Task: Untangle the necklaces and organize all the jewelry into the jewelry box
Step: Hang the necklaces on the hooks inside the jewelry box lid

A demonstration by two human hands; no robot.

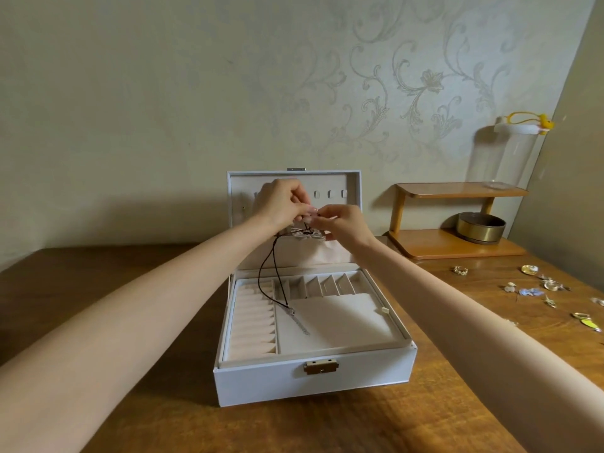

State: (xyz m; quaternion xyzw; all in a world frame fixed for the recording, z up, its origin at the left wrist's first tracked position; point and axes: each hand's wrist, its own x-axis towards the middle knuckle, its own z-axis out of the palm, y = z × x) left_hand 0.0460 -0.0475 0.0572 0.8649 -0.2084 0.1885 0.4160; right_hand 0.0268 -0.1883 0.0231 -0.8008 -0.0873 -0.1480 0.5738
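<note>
A white jewelry box (pixel 313 384) stands open in the middle of the wooden table, its lid upright with a row of hooks inside. In front of the lid, my left hand (pixel 282 204) and my right hand (pixel 343 223) meet and pinch the top of a dark cord necklace (pixel 266 273). The cord hangs in a loop down into the box, and its silver clasp and chain end (pixel 295 317) lie on the cream tray. A pale flower-shaped pendant (pixel 305 235) sits just below my fingers.
Loose earrings, a ring and small jewelry pieces (pixel 542 289) are scattered on the table at the right. A two-tier wooden stand (pixel 454 220) at the back right carries a brass bowl (pixel 480 227) and a clear bottle (pixel 510 155). A wallpapered wall rises behind the table.
</note>
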